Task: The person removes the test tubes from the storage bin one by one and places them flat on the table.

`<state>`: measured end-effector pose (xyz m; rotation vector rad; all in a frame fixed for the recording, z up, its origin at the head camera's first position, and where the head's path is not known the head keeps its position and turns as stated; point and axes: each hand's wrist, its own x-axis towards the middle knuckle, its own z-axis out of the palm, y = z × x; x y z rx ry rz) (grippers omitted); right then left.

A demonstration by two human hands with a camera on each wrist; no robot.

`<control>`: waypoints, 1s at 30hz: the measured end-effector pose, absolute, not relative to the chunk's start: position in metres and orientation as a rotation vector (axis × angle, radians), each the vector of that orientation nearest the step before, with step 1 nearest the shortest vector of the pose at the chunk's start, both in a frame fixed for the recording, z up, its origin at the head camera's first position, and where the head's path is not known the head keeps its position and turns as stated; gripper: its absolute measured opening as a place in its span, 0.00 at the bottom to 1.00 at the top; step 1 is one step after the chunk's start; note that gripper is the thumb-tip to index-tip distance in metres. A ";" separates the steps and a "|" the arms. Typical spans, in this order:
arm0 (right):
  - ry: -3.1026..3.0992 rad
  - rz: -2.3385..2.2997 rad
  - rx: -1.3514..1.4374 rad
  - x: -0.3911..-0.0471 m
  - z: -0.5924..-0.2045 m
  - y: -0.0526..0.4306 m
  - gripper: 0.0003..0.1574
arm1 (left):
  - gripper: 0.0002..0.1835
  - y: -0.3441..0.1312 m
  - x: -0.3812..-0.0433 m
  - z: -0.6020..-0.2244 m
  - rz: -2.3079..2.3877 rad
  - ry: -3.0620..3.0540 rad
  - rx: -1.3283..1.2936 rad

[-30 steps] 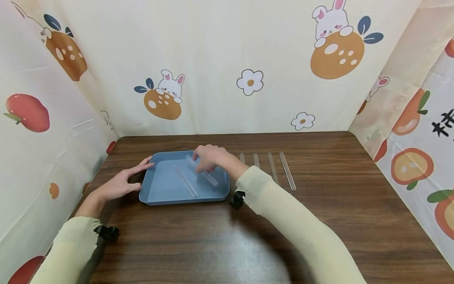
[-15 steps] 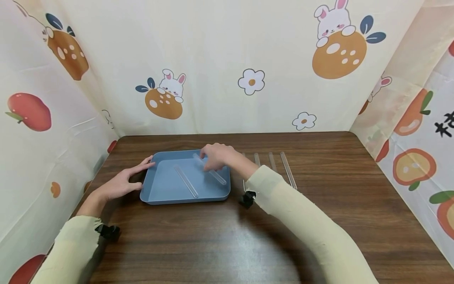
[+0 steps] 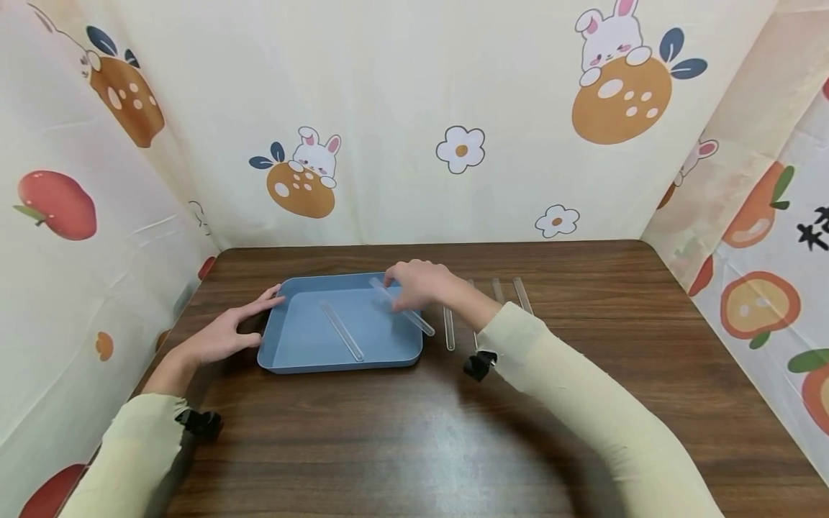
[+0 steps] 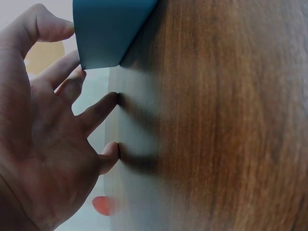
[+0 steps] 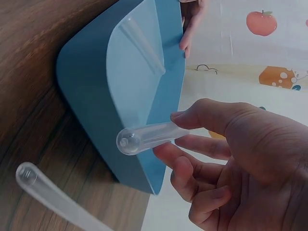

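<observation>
My right hand (image 3: 421, 284) pinches a clear test tube (image 3: 417, 321) between thumb and fingers, over the right edge of a blue tray (image 3: 294, 338). In the right wrist view the held tube's rounded end (image 5: 129, 141) points towards the camera, beside the tray's wall. A second test tube (image 3: 342, 332) lies slanted inside the tray. My left hand (image 3: 227, 331) is spread at the tray's left side, with thumb and fingertips touching its rim (image 4: 77, 36); its other fingers reach down beside the tray in the left wrist view.
Several clear test tubes lie in a row right of the tray, the nearest tube (image 3: 449, 329) close to it; my right arm partly covers the others. The brown wooden table (image 3: 363, 439) extends towards me. A printed curtain (image 3: 388, 86) stands behind and at both sides.
My right hand has moved right with the pinched test tube, from above the tray's inside to its right edge. The left hand, the tray and the tube lying in it have stayed put.
</observation>
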<state>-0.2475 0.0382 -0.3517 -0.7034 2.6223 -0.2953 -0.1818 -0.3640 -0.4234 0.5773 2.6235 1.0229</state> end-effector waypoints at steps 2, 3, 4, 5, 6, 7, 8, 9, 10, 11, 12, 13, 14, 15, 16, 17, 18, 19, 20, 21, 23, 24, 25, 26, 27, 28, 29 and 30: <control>2.626 -0.285 -0.702 -0.248 -0.352 0.042 0.34 | 0.42 -0.365 -0.182 -0.424 1.016 2.628 0.580; 2.629 -0.283 -0.702 -0.248 -0.353 0.045 0.34 | 0.42 -0.365 -0.182 -0.424 1.014 2.631 0.580; 2.630 -0.280 -0.703 -0.248 -0.353 0.047 0.34 | 0.42 -0.365 -0.182 -0.424 1.013 2.632 0.579; 2.632 -0.277 -0.703 -0.248 -0.353 0.050 0.34 | 0.42 -0.365 -0.182 -0.424 1.014 2.631 0.579; 2.632 -0.275 -0.702 -0.248 -0.353 0.052 0.34 | 0.42 -0.365 -0.182 -0.424 1.016 2.629 0.579; 2.629 -0.275 -0.700 -0.247 -0.353 0.054 0.34 | 0.42 -0.365 -0.182 -0.425 1.018 2.628 0.582; 2.628 -0.275 -0.697 -0.247 -0.352 0.057 0.34 | 0.42 -0.365 -0.182 -0.425 1.020 2.626 0.583; 2.622 -0.277 -0.695 -0.247 -0.352 0.059 0.34 | 0.42 -0.366 -0.182 -0.425 1.021 2.625 0.582; 2.617 -0.279 -0.693 -0.246 -0.351 0.061 0.34 | 0.42 -0.366 -0.181 -0.425 1.022 2.624 0.581; 2.615 -0.278 -0.693 -0.246 -0.351 0.064 0.34 | 0.42 -0.366 -0.181 -0.425 1.020 2.625 0.582; 2.612 -0.280 -0.694 -0.246 -0.350 0.066 0.34 | 0.42 -0.366 -0.182 -0.425 1.019 2.627 0.584; 2.611 -0.280 -0.694 -0.245 -0.350 0.068 0.34 | 0.42 -0.366 -0.182 -0.425 1.016 2.629 0.585; 2.612 -0.283 -0.697 -0.245 -0.349 0.071 0.34 | 0.42 -0.366 -0.182 -0.425 1.013 2.631 0.584; 2.612 -0.285 -0.701 -0.245 -0.349 0.073 0.34 | 0.42 -0.366 -0.182 -0.425 1.011 2.633 0.585; 2.616 -0.287 -0.708 -0.244 -0.348 0.076 0.34 | 0.42 -0.366 -0.183 -0.425 1.009 2.634 0.587; 2.623 -0.287 -0.714 -0.243 -0.347 0.079 0.35 | 0.42 -0.366 -0.183 -0.424 1.007 2.635 0.590; 2.627 -0.289 -0.715 -0.242 -0.347 0.081 0.35 | 0.42 -0.366 -0.183 -0.424 1.006 2.637 0.591; 2.634 -0.290 -0.717 -0.242 -0.347 0.084 0.36 | 0.42 -0.365 -0.183 -0.424 1.002 2.638 0.590; 2.638 -0.290 -0.716 -0.241 -0.347 0.087 0.37 | 0.42 -0.365 -0.183 -0.424 0.997 2.641 0.589; 2.644 -0.290 -0.714 -0.240 -0.347 0.090 0.37 | 0.42 -0.365 -0.183 -0.424 0.994 2.643 0.589; 2.657 -0.293 -0.706 -0.239 -0.347 0.097 0.38 | 0.42 -0.365 -0.183 -0.424 0.991 2.643 0.582; 2.663 -0.294 -0.702 -0.239 -0.347 0.100 0.38 | 0.42 -0.365 -0.183 -0.424 0.990 2.644 0.580; 2.670 -0.298 -0.698 -0.238 -0.348 0.103 0.38 | 0.42 -0.365 -0.183 -0.424 0.990 2.642 0.577; 2.679 -0.303 -0.694 -0.238 -0.348 0.107 0.38 | 0.42 -0.365 -0.183 -0.424 0.991 2.641 0.575; 2.687 -0.307 -0.693 -0.238 -0.349 0.110 0.38 | 0.42 -0.365 -0.183 -0.424 0.992 2.639 0.574; 2.695 -0.313 -0.690 -0.238 -0.349 0.113 0.38 | 0.42 -0.365 -0.183 -0.424 0.992 2.638 0.574; 2.704 -0.318 -0.685 -0.237 -0.350 0.117 0.38 | 0.42 -0.365 -0.183 -0.424 0.991 2.639 0.574; 2.712 -0.323 -0.681 -0.237 -0.350 0.120 0.37 | 0.42 -0.364 -0.183 -0.424 0.989 2.640 0.575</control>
